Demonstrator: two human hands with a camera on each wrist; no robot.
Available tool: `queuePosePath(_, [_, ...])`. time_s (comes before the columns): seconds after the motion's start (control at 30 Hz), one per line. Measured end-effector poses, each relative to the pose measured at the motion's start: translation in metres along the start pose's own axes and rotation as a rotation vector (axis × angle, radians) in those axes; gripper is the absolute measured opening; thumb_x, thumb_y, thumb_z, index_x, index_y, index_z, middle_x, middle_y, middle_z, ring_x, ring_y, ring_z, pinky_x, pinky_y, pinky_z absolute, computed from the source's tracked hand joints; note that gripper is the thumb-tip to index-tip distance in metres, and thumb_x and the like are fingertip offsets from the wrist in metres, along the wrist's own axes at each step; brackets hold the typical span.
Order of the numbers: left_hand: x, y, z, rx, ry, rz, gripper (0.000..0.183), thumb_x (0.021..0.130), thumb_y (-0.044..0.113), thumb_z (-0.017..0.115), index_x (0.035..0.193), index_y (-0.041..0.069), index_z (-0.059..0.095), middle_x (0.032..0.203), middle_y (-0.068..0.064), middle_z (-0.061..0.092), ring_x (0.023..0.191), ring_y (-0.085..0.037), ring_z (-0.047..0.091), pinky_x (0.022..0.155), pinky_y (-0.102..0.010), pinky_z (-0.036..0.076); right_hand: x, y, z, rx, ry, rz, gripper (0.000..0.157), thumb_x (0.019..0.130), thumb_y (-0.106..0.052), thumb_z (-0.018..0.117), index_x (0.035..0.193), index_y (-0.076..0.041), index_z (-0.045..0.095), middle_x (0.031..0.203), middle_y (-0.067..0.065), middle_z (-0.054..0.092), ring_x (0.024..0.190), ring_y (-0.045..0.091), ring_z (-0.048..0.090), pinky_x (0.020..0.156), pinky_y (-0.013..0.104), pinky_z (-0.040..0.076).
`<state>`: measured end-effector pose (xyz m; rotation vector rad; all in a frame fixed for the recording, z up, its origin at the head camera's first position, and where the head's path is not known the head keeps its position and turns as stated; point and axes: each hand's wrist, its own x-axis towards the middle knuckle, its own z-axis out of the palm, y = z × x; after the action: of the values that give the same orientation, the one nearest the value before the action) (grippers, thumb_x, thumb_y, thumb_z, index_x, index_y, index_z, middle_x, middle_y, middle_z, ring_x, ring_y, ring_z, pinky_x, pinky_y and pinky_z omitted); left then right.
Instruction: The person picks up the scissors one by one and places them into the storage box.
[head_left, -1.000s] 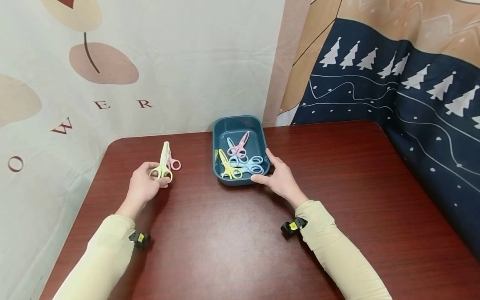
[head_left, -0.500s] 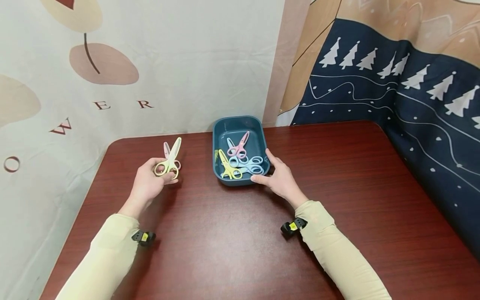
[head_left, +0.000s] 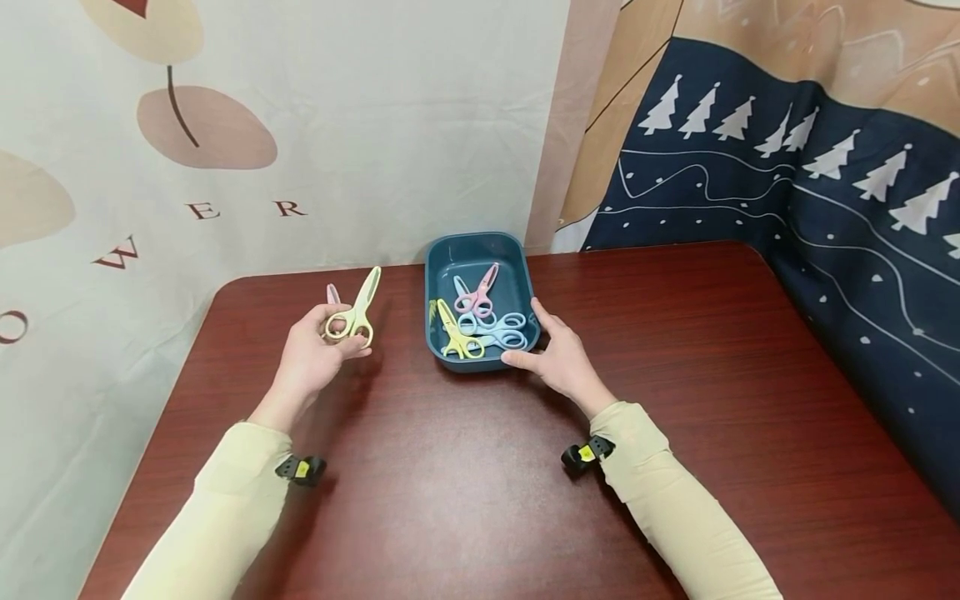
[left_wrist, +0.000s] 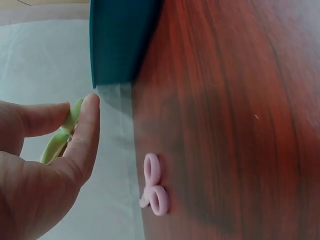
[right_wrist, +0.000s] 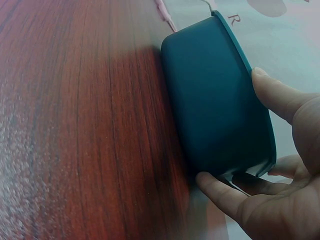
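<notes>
In the head view my left hand (head_left: 309,354) pinches a pair of pale yellow-green scissors (head_left: 362,307) by the handle loops, blades pointing up and away. Behind that hand a pair of pink scissors (head_left: 333,293) lies on the table, mostly hidden; its loops (left_wrist: 156,185) show in the left wrist view. My right hand (head_left: 561,357) grips the near right corner of a dark blue plastic box (head_left: 515,287), thumb at the front rim and fingers along the right side. Inside lie pink scissors (head_left: 480,296), yellow scissors (head_left: 456,333) and light blue scissors (head_left: 498,333), overlapping.
The box stands at the back edge of the dark red-brown wooden table (head_left: 465,483). A pale printed cloth (head_left: 390,125) hangs right behind the table, and a navy cloth with white trees (head_left: 720,183) hangs along the right. Both wrists carry small black cameras.
My left hand has lifted the yellow-green scissors off the pink pair and moved right, toward the box, the blades tilting rightward. The right hand and the box have stayed in place.
</notes>
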<state>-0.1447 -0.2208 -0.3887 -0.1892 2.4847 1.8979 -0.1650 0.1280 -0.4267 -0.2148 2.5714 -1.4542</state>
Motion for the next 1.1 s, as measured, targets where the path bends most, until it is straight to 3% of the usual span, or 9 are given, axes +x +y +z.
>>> queuePosePath(0.3, [0.002,0.012,0.01,-0.023,-0.03,0.012,0.059,0.09,-0.017,0.065,0.144,-0.012,0.041,0.099,-0.007,0.04,0.082,0.0,0.067,0.078,-0.031,0.063,-0.001,0.0,0.001,0.014,-0.005,0.004,0.104,0.085,-0.032,0.087,0.165,-0.014,0.025,0.159,0.022,0.039,0.127,0.033,0.052,0.104,0.047,0.05])
queuePosePath(0.63, [0.005,0.023,0.023,-0.039,-0.05,0.018,0.061,0.089,-0.016,0.066,0.145,-0.011,0.041,0.101,-0.008,0.043,0.083,0.0,0.068,0.079,-0.03,0.062,0.0,0.0,0.001,0.003,-0.001,0.002,0.103,0.085,-0.032,0.087,0.165,-0.013,0.026,0.16,0.023,0.038,0.133,0.035,0.049,0.11,0.049,0.046])
queuePosePath(1.1, [0.013,0.036,0.04,-0.069,-0.079,0.05,0.058,0.09,-0.016,0.064,0.143,-0.011,0.041,0.1,-0.009,0.047,0.082,-0.002,0.07,0.081,-0.031,0.062,0.001,0.002,0.001,0.005,-0.001,-0.007,0.103,0.086,-0.031,0.086,0.165,-0.013,0.024,0.161,0.023,0.037,0.133,0.034,0.049,0.109,0.049,0.047])
